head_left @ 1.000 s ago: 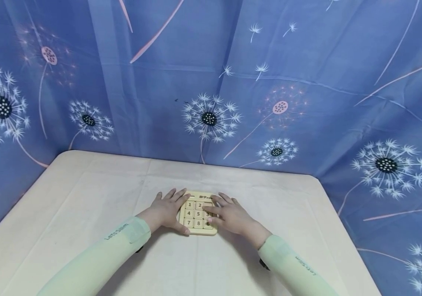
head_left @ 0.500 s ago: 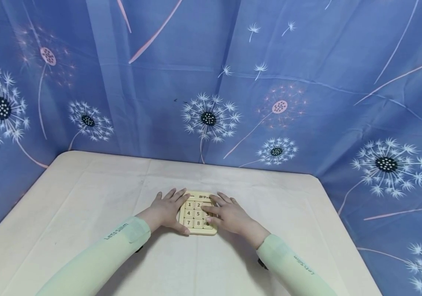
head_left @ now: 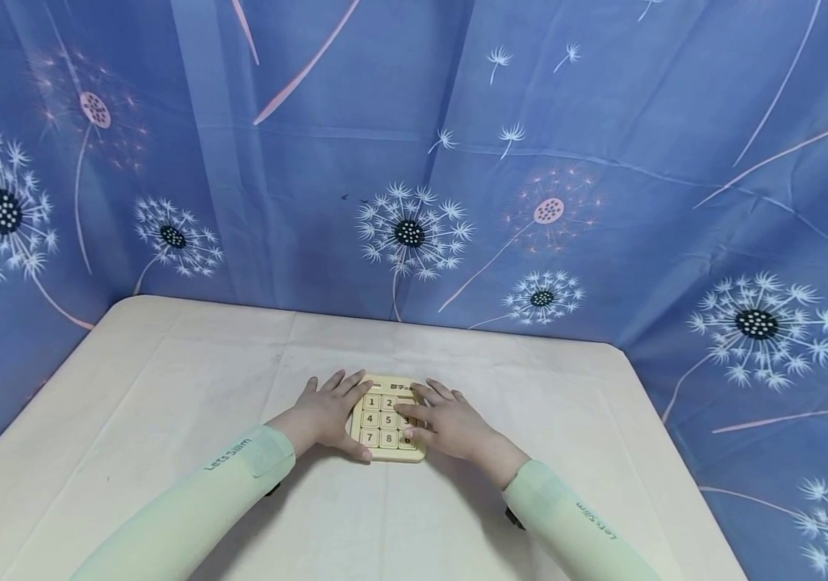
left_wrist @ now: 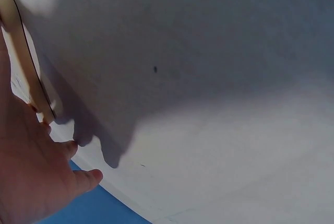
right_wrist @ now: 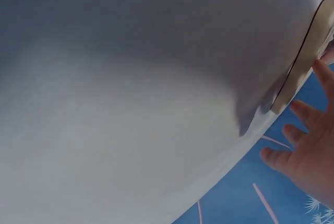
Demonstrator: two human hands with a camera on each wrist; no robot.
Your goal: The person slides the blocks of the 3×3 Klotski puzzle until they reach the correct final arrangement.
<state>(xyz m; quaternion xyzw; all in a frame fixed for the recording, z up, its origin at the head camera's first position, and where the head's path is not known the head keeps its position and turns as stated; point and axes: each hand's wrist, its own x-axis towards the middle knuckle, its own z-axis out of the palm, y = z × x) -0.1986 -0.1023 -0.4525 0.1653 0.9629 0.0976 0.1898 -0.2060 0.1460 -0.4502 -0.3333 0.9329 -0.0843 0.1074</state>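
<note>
A pale wooden number puzzle board (head_left: 395,455) with sliding square tiles lies flat on the table. Tiles 1, 2, 4, 5, 7 and 8 show plainly; 3 and 6, on the right side, are partly covered. My left hand (head_left: 325,413) rests along the board's left side, fingers spread, thumb at the lower left corner and index finger near the top. From the right, my right hand (head_left: 461,425) reaches over the board, its thumb and a finger over the right column, which hides the upper right spot. In both wrist views only the board's side edge shows.
A cream-covered table (head_left: 189,355) surrounds the board. Behind and beside it hangs a blue curtain (head_left: 312,177) printed with dandelions. Pale green sleeves (head_left: 196,504) cover both forearms.
My right hand has shifted very slightly left between the first frame and now. The left hand and the tile order look the same.
</note>
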